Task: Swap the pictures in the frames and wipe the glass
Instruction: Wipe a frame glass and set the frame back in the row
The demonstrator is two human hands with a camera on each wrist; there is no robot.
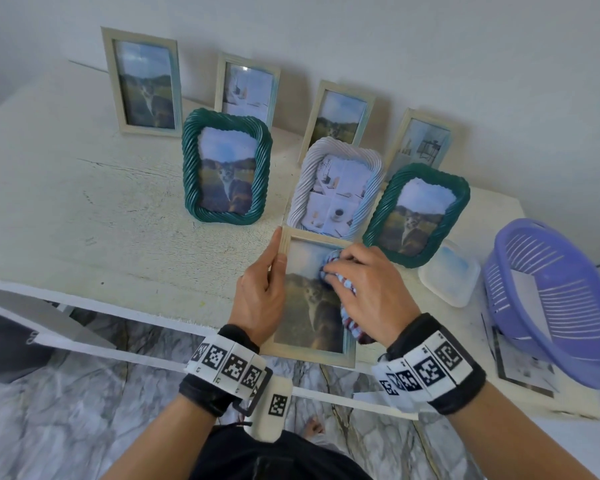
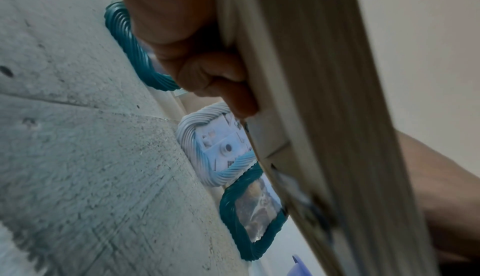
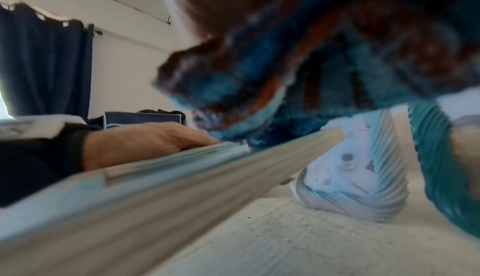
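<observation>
While left hand [image 1: 258, 292] grips frame [image 1: 312, 353], only head view shows right hand [image 1: 368, 289] clutching cloth [image 1: 349, 315].

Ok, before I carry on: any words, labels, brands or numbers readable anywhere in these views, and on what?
None can be read.
Wristbands: square black-and-white coded markers only, no letters or digits.
Held wooden frame: a cat photo, no caption.
White twisted frame: its collage print may carry small marks, too small and blurred to tell.
Sheet under the purple basket: too blurred to read.
</observation>
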